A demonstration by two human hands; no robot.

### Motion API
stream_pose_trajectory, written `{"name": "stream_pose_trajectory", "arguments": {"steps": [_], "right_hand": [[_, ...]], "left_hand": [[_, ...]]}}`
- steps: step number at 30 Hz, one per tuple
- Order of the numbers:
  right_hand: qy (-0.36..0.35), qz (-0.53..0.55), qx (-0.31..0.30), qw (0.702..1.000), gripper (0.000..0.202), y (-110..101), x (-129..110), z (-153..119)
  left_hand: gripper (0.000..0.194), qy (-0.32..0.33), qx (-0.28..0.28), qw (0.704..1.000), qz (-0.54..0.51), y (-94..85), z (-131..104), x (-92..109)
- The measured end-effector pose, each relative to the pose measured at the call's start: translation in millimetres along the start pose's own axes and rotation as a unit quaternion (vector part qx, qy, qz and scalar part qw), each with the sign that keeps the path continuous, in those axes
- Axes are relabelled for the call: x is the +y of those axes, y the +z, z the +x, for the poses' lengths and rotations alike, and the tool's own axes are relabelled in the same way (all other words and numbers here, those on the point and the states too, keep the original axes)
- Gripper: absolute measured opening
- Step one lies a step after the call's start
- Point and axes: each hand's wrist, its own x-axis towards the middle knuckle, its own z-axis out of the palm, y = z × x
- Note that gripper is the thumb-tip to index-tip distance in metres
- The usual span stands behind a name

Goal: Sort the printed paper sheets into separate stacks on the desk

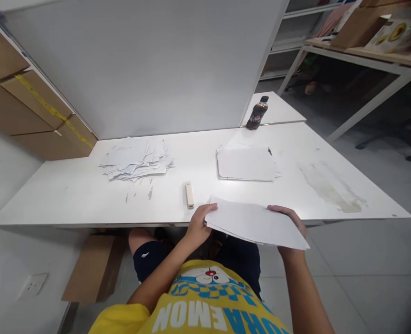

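A few sheets of white paper (252, 221) are held between my two hands, over the table's front edge and above my lap. My left hand (200, 225) grips their left end, thumb on top and fingers underneath. At the right end my right hand (292, 227) is closed on the same sheets, its thumb along the upper edge. Just beyond my left hand lies a cream-coloured stapler (189, 195). Behind the held sheets rests a fairly neat stack of white paper (246, 163).
An untidy paper pile (136, 155) sits at the table's left. A cola bottle (257, 113) stands at the back, beside the large whiteboard panel (150, 65). Cardboard boxes (41, 111) are stacked at the left wall. A grey smear (334, 188) marks the right side.
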Motion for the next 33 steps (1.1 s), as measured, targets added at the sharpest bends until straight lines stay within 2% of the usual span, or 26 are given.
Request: {"name": "stream_pose_trajectory", "arguments": {"steps": [4,7,9,13,15,19,21,23,25,28,31,33], "right_hand": [[0.041,-0.036,-0.004,0.999,0.030,-4.3,-14.9,6.6],[-0.003,-0.079,-0.016,0.997,0.026,-9.9,-22.2,10.9],[-0.018,-0.094,-0.018,0.995,0.025,-13.4,-20.0,14.7],[0.052,-0.049,-0.040,0.997,0.027,-18.2,-5.6,19.8],[0.070,-0.037,-0.052,0.996,0.028,-20.9,-3.1,19.0],[0.066,-0.097,-0.052,0.992,0.019,-26.6,-15.8,11.4],[0.100,-0.113,-0.099,0.984,0.017,-26.5,-24.9,4.0],[0.147,-0.112,-0.176,0.967,0.019,-21.6,-30.9,-6.6],[0.189,-0.105,-0.232,0.948,0.022,-11.9,-32.3,-19.3],[0.246,-0.089,-0.263,0.929,0.026,5.4,-28.6,-36.6],[0.289,-0.085,-0.267,0.915,0.028,14.1,-25.5,-43.7],[0.294,-0.080,-0.244,0.921,0.028,12.6,-26.1,-41.8]], "left_hand": [[0.036,0.006,-0.008,1.000,0.013,2.2,10.5,-2.5],[0.028,0.008,-0.018,1.000,0.014,3.0,12.3,1.9],[0.027,-0.005,-0.029,0.999,0.024,4.9,11.4,0.8],[0.032,0.013,-0.073,0.996,0.050,8.9,9.7,-8.0],[0.034,0.015,-0.073,0.996,0.042,9.1,7.6,-6.9],[0.025,-0.041,-0.030,0.999,0.014,2.6,-9.0,11.6],[0.023,-0.078,-0.001,0.997,0.007,-4.9,-24.1,20.3],[0.028,-0.128,0.036,0.991,-0.012,-14.1,-40.7,22.8],[0.031,-0.191,0.082,0.978,-0.034,-22.8,-55.8,18.7],[0.036,-0.280,0.151,0.947,-0.047,-31.1,-73.0,7.0],[0.041,-0.335,0.175,0.924,-0.063,-33.0,-82.9,-0.8],[0.039,-0.343,0.167,0.921,-0.084,-32.6,-85.5,-1.4]]}}
